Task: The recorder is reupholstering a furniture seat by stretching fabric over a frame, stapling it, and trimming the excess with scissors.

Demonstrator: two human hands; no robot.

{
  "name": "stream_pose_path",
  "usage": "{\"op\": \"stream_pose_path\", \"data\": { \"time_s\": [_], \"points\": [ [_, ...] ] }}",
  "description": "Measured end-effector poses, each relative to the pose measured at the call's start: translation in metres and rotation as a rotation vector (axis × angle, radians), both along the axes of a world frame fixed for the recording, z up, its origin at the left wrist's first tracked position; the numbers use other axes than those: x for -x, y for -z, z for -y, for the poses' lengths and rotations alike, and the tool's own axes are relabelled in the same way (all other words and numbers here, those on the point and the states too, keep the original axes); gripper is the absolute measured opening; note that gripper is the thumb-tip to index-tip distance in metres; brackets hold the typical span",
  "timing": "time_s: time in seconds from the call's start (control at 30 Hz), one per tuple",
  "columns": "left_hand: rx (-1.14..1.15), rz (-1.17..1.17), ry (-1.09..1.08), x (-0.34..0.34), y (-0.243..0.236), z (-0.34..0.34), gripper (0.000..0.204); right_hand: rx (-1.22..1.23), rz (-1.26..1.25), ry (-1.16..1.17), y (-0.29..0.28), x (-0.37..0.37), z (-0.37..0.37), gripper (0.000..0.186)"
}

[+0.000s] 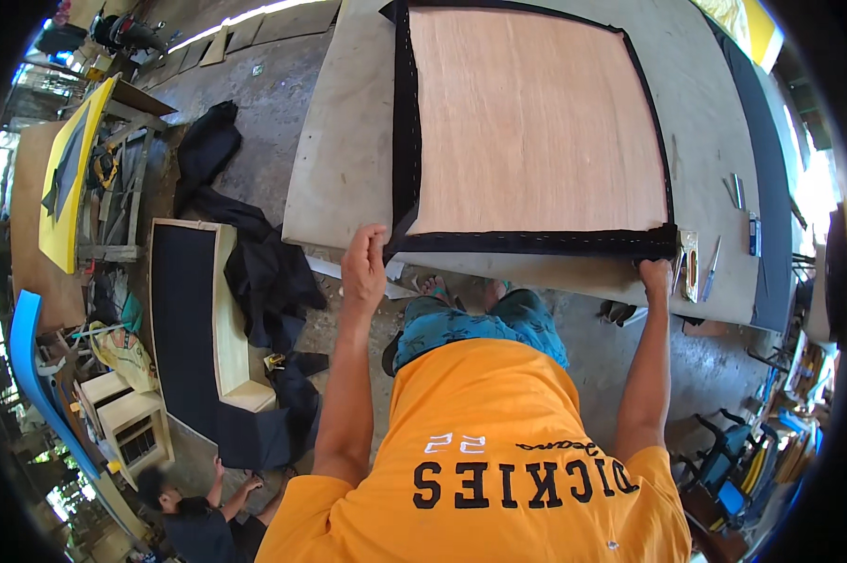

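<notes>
A plywood panel lies on the table in front of me, with black fabric folded over its edges and rows of staples along the folds. At the near left corner, my left hand pinches a loose end of that fabric. My right hand is closed round the near right corner, its fingers partly hidden beneath the edge. Just right of that corner lies a metal staple gun. Beside it are a utility knife, a small blue-and-white box and a slim tool.
The large grey table runs under the panel. To the left stands a wooden frame covered in black fabric, with black cloth heaped on the floor. Another person works low at the lower left. A yellow board rests on a wooden stand.
</notes>
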State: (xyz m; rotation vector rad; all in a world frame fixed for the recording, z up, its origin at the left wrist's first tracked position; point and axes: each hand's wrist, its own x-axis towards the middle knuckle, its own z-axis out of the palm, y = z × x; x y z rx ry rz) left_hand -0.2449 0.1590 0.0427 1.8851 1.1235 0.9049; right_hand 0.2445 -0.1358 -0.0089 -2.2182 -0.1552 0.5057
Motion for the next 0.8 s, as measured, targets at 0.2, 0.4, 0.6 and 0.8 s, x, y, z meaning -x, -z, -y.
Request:
{"op": "stream_pose_path", "data": {
  "time_s": [0.2, 0.4, 0.6, 0.8],
  "points": [
    [0.007, -0.232, 0.097, -0.004, -0.002, 0.013, 0.026, -0.077, -0.100, 0.002, -0.023, 0.028, 0.035, 0.011],
    [-0.300, -0.297, 0.216, -0.001, 0.017, 0.012, 0.034, -0.151, -0.185, 0.040, -0.054, 0.109, 0.072, 0.009],
    [-0.290, -0.210, 0.078, -0.023, 0.003, 0.015, 0.042, -0.259, -0.269, 0.176, -0.073, 0.169, 0.134, 0.006],
    [-0.110, -0.368, 0.087, -0.030, -0.005, 0.014, 0.047, -0.365, -0.400, 0.206, -0.076, 0.193, 0.152, 0.005]
  ]
}}
